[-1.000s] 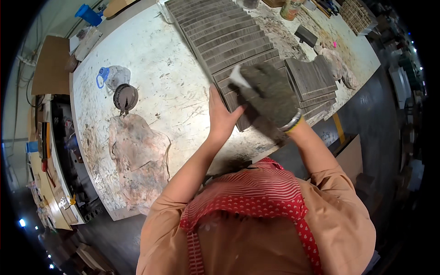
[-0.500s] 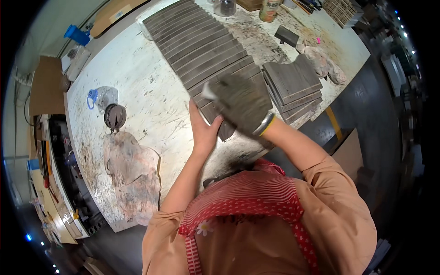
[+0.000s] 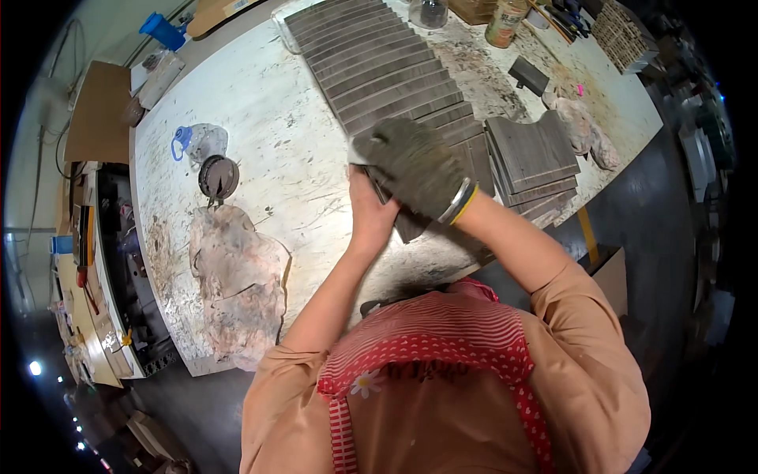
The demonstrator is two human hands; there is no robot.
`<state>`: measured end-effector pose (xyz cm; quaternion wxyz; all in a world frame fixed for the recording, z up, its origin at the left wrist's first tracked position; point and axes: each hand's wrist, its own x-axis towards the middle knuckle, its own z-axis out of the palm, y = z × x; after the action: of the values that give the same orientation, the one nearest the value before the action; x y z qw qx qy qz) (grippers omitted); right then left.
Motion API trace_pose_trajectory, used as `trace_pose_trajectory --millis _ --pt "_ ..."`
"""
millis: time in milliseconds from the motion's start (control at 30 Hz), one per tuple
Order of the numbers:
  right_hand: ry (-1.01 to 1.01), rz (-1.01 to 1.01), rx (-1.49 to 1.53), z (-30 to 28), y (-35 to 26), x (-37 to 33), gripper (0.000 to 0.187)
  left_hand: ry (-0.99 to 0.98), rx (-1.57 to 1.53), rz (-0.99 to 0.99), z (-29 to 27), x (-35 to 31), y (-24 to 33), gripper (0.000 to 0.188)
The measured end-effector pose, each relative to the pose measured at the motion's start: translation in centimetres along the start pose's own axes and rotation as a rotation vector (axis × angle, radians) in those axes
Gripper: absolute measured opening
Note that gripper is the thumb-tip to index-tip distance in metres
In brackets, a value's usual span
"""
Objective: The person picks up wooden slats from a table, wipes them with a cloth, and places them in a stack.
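A long overlapping row of grey wood-grain panels [image 3: 379, 67] runs across the table toward me. At its near end, my bare left hand [image 3: 371, 212] grips the edge of a grey panel [image 3: 412, 227], thumb on the near side. My right hand [image 3: 410, 167], in a dark grey-green work glove, lies closed over that panel, just above the left hand. A small pale piece [image 3: 358, 152] shows at the glove's fingertips; its kind is unclear. The glove hides much of the panel. To the right sits a stack of grey panels with a curved cut-out [image 3: 533, 154].
On the white stained table [image 3: 268, 150] lie a stained cloth [image 3: 237, 276], an open round tin of dark matter [image 3: 219, 176] and a cut clear plastic jug [image 3: 207, 142]. Toward the back right are a dark block [image 3: 529, 75], a crumpled rag [image 3: 584, 130], a can [image 3: 506, 22] and a wicker basket [image 3: 624, 35].
The whole view has shifted a little. My gloved right hand has moved left over the panel, closer to my left hand, which keeps its grip on the panel.
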<state>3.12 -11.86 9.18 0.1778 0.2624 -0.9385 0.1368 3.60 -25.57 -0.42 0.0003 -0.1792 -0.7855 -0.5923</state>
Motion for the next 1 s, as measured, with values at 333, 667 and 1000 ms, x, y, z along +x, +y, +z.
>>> trace_pose_trajectory --millis 333,667,1000 --pt "0.068 0.008 0.013 0.5 -0.2 0.7 0.034 -0.029 0.121 -0.086 -0.1 -0.7 -0.8 0.098" --pt "0.223 0.501 0.006 -3.2 9.9 -3.2 0.041 0.005 0.186 -0.12 -0.5 -1.2 -0.4 0.091" --pt "-0.092 0.254 -0.031 -3.0 6.8 1.8 0.035 -0.007 0.166 -0.086 -0.8 -1.3 -0.9 0.095"
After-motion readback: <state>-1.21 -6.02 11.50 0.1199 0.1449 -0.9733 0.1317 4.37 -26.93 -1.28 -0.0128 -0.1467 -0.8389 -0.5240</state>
